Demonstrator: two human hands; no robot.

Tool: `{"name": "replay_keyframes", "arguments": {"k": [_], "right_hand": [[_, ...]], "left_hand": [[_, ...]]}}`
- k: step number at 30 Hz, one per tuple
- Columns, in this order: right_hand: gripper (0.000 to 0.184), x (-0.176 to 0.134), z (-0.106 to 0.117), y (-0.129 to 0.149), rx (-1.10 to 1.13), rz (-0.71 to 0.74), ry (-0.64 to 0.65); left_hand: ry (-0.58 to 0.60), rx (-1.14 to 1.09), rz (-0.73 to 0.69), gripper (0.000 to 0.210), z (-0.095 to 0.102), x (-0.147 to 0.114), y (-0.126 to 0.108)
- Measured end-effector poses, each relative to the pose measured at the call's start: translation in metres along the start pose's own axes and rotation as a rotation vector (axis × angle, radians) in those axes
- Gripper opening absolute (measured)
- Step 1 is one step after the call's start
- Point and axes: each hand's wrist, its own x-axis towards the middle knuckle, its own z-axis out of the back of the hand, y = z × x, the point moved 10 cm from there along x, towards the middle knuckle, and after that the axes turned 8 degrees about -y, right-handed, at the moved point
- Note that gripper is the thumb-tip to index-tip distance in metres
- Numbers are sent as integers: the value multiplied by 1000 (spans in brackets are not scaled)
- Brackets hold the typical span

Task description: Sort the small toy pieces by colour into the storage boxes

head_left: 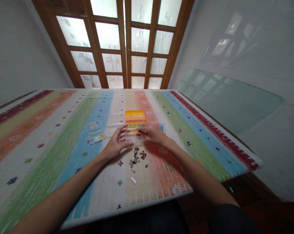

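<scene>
Nearest, a grey strip (133, 180) lies alone on the table (103, 195), set back from the near edge. Beyond it, loose brown and grey pieces (136, 156) form a scattered heap, with one stray piece (146, 166) apart to the right. No rim contains these; a sleeve or forearm dragged across could spread them or send the strip toward the edge.

Past the heap stands the clear box (132, 136), between both hands. The left hand (116, 143) grips its left end, thumb at the near side. The right hand (152, 132) is bunched narrow over the right end; whether it pinches a piece cannot be determined. Uneven pressure from the two sides could tip the box and spill any contents.

To the left, an open box (95, 137) holds yellow pieces. Blue pieces (162, 128) sit just beyond the right hand, where a knuckle could knock them. Farther back is an orange box (134, 113), green pieces (130, 126) showing at its near end; mixing of colours is a risk should the reach run long.
</scene>
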Motion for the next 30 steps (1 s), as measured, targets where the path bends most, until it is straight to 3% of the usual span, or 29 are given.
{"name": "replay_keyframes", "arguments": {"k": [6, 9, 12, 15, 22, 30], "right_hand": [[21, -8, 43, 0, 217, 4, -165], [13, -16, 52, 2, 398, 15, -39], [16, -29, 40, 7, 564, 19, 237], [18, -41, 25, 10, 594, 33, 396], [21, -48, -8, 15, 459, 57, 453], [25, -50, -18, 29, 492, 139, 465]], "left_hand": [[-18, -13, -3, 83, 4, 2, 4], [-19, -21, 0, 83, 4, 2, 5], [-28, -18, 1, 81, 5, 2, 4], [-35, -9, 9, 81, 6, 2, 4], [-56, -3, 5, 82, 7, 2, 2], [-77, -17, 6, 80, 8, 3, 2]]}}
